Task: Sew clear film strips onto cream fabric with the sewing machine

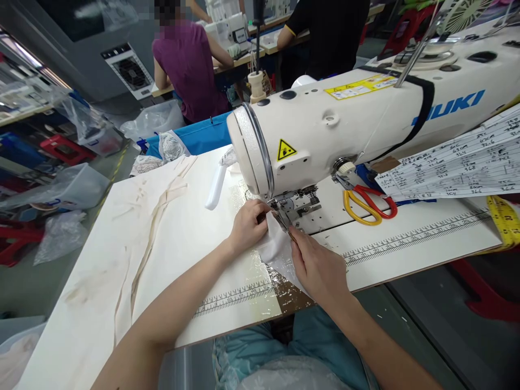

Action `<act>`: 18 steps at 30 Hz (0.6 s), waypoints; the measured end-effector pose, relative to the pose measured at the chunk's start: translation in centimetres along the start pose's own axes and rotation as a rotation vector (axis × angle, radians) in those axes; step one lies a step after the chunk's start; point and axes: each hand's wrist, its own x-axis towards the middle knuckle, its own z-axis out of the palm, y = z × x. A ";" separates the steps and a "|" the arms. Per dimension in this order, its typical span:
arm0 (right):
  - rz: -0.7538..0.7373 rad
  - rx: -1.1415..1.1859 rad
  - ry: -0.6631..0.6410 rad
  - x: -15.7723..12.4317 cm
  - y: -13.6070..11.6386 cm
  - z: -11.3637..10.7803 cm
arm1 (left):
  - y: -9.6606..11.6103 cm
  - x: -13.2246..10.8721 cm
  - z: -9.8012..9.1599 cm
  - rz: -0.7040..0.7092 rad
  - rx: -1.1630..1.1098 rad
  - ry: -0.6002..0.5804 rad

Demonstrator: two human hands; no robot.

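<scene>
One bare left hand (249,226) in the head view pinches thin white fabric (277,246) by the needle end of a white, blue-lettered sewing machine (312,132) while the right hand (320,265) has fingers closed round a slim metal tool (281,220) at the fabric, seemingly trimming or positioning, which next calls for a steady edge

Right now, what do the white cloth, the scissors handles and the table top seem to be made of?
White cloth: probably matt fabric; it falls in soft folds.
Scissors handles: likely smooth plastic, by their even red and yellow colour.
Table top: perhaps laminated board, white and smooth, with a brown edge.
</scene>
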 end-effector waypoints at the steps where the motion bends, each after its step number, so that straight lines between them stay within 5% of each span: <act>1: -0.002 -0.007 -0.005 0.0 0.0 0.0 | -0.1 0.0 0.1 0.031 0.031 0.002; 18: 0.053 -0.033 -0.068 0.3 -0.2 0.1 | -0.3 0.0 0.0 -0.064 -0.051 -0.006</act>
